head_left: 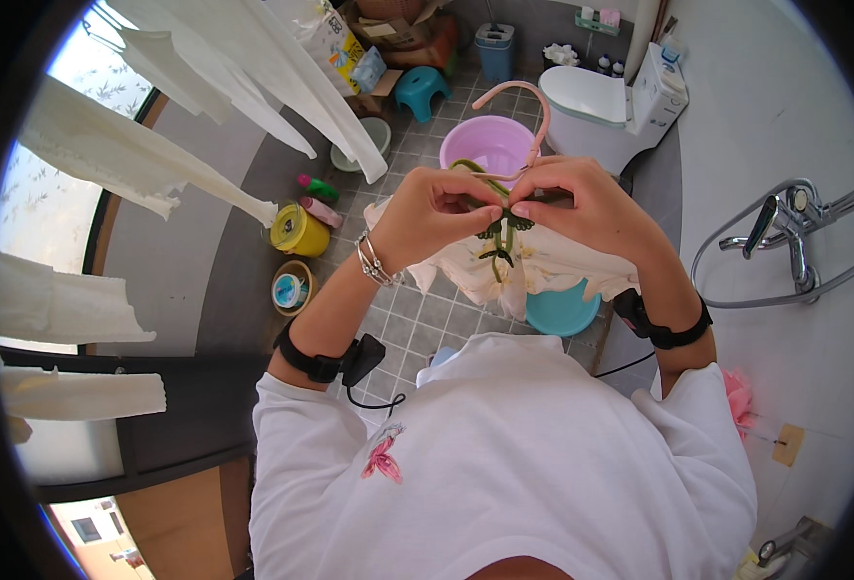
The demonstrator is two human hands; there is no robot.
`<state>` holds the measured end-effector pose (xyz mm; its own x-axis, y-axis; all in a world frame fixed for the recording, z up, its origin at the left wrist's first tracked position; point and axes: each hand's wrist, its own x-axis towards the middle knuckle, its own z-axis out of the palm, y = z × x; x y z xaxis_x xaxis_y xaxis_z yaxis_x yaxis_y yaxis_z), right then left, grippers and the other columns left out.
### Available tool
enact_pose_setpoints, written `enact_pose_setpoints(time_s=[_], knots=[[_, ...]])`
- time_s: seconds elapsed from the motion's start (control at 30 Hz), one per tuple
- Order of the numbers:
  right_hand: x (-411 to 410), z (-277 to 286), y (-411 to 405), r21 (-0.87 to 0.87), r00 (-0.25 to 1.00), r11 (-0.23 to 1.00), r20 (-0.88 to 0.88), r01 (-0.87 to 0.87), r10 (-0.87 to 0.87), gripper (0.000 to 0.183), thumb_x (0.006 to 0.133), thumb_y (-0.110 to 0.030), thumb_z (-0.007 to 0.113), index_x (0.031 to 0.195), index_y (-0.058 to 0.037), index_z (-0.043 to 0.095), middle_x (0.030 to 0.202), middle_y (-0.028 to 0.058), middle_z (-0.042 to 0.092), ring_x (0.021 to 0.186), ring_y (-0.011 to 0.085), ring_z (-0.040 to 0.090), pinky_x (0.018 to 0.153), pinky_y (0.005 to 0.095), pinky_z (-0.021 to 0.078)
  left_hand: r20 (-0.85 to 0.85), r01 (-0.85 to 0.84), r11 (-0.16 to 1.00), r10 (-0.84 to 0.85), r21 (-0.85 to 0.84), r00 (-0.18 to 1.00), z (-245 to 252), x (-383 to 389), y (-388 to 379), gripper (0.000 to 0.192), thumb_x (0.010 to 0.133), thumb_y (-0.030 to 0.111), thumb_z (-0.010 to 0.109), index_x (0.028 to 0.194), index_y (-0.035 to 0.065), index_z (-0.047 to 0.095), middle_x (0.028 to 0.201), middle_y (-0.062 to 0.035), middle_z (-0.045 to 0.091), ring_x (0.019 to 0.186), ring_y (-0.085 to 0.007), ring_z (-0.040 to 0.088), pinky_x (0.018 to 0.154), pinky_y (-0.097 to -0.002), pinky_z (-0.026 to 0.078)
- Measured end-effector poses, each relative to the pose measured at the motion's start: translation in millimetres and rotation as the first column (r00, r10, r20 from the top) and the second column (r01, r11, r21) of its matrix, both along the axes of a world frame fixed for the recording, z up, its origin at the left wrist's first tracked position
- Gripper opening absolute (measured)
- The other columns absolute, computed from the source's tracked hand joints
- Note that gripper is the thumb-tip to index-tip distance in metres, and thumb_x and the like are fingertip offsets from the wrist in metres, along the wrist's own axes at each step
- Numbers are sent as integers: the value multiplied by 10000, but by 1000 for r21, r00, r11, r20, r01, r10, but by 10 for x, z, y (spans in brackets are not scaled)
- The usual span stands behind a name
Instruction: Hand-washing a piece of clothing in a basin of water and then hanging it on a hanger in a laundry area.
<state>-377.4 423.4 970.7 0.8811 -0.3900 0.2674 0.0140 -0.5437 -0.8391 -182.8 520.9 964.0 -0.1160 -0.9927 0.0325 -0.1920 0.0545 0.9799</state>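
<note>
Both hands meet in front of me at chest height. My left hand [445, 214] pinches a dark green cord or strap [498, 250] with decorated ends between thumb and fingers. Right beside it, my right hand [579, 206] pinches the same green cord. Just above the fingers rises the hook of a pink clothes hanger [545, 116], with its lower part partly behind the hands. A pale garment with a yellowish print [463, 268] hangs below and behind the hands. How the cord joins the garment or hanger is hidden by the fingers.
On the tiled floor are a pink basin [488, 134], a teal basin [564, 312], a blue stool [421, 90] and a yellow bucket [303, 230]. White clothes [253, 80] hang at the left. A toilet [586, 101] and a shower mixer [789, 217] are on the right.
</note>
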Motion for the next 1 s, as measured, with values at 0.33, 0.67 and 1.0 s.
enact_pose_setpoints(time_s=[0.33, 0.67, 1.0], knots=[[78, -93, 59, -62, 1000, 998, -21, -24, 23, 137, 728, -15, 632, 858, 24, 621, 769, 123, 605, 691, 210, 573, 632, 288, 456, 127, 209, 923, -177, -323, 976, 63, -51, -25, 194, 735, -91, 623, 913, -24, 660, 904, -67, 615, 811, -120, 583, 711, -217, 483], [-33, 21, -22, 116, 999, 993, -35, 12, -8, 102, 768, 24, 605, 867, 41, 624, 816, 71, 607, 724, 103, 556, 673, 225, 449, 58, -28, 987, 38, -160, 998, 42, 64, 64, 182, 753, -20, 664, 932, 7, 650, 945, -64, 647, 795, -101, 616, 722, -211, 502], [42, 70, 25, -3, 991, 993, -53, 121, -121, 85, 766, 23, 608, 848, 38, 624, 791, 76, 599, 687, 113, 539, 640, 230, 439, 351, -31, 990, 79, -140, 933, 85, -19, 41, 248, 688, 47, 753, 912, 10, 654, 847, -39, 646, 734, -72, 605, 667, -192, 503]])
